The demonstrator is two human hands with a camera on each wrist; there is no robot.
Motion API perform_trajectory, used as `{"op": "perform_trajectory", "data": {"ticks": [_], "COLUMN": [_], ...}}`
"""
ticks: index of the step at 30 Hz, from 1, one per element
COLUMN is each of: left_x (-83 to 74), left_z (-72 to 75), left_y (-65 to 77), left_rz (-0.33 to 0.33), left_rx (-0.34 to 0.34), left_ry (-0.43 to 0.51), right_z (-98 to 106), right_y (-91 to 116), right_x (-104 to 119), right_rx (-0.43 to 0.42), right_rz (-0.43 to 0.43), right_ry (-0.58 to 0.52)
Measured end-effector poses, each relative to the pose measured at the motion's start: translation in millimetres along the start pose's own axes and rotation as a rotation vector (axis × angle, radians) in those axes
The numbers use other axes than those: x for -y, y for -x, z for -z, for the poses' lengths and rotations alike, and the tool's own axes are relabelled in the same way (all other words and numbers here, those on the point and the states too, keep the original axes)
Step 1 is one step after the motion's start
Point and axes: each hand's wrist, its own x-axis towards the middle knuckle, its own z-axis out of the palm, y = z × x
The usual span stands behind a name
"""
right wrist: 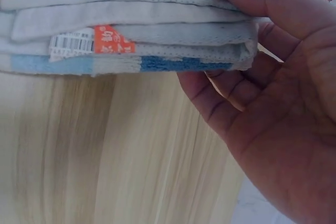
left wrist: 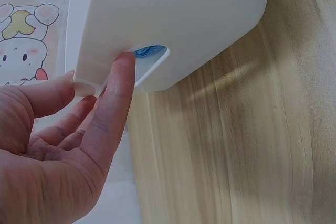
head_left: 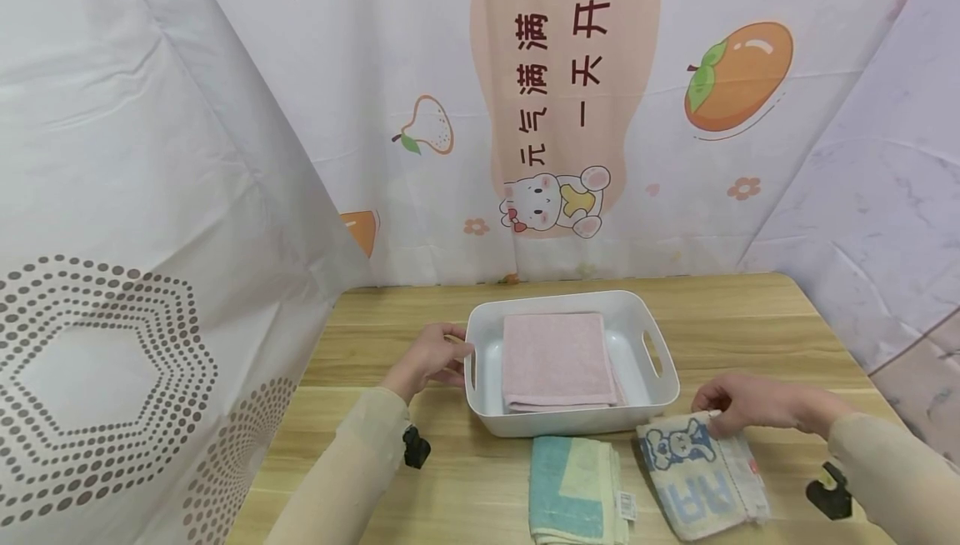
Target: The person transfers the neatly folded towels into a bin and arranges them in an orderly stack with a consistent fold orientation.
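A white plastic basket [head_left: 570,422] stands on the wooden table with a folded pink towel [head_left: 557,357] inside. At its left end my left hand [head_left: 433,353] holds the rim beside the handle hole, thumb at the edge and index finger on the outer wall. Through that hole in the left wrist view, something blue [left wrist: 149,51] shows. In front of the basket's right corner, my right hand [head_left: 757,402] grips a folded cream-and-blue towel [head_left: 686,470] with a rabbit pattern, thumb on top and fingers underneath. Its layered edge carries a barcode label [right wrist: 73,43].
A folded teal-and-yellow towel [head_left: 572,487] lies on the table [head_left: 360,412] in front of the basket, left of the rabbit towel. A printed curtain [head_left: 442,220] hangs behind the table, and a dotted curtain [head_left: 112,345] hangs along the left side.
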Motion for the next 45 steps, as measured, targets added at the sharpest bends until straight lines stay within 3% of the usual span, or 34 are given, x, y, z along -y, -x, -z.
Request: {"op": "perform_trajectory", "data": {"ticks": [22,38,45], "left_x": [-0.3,-0.1,0.5], "left_z": [-0.7,-0.7,-0.4], "left_y": [-0.9,-1.2,-1.3], "left_rz": [-0.003,-0.017,-0.026], "left_rx": [-0.018,-0.015,-0.014], "left_ry": [-0.003,-0.007,-0.006], "right_z": [9,15,17], "right_y": [0,3,4], "right_x": [20,33,36], "right_rx": [-0.081,-0.077,-0.048], "right_rz": [0.104,0.126,0.136], "right_ry": [0.18,0.185,0.111]}}
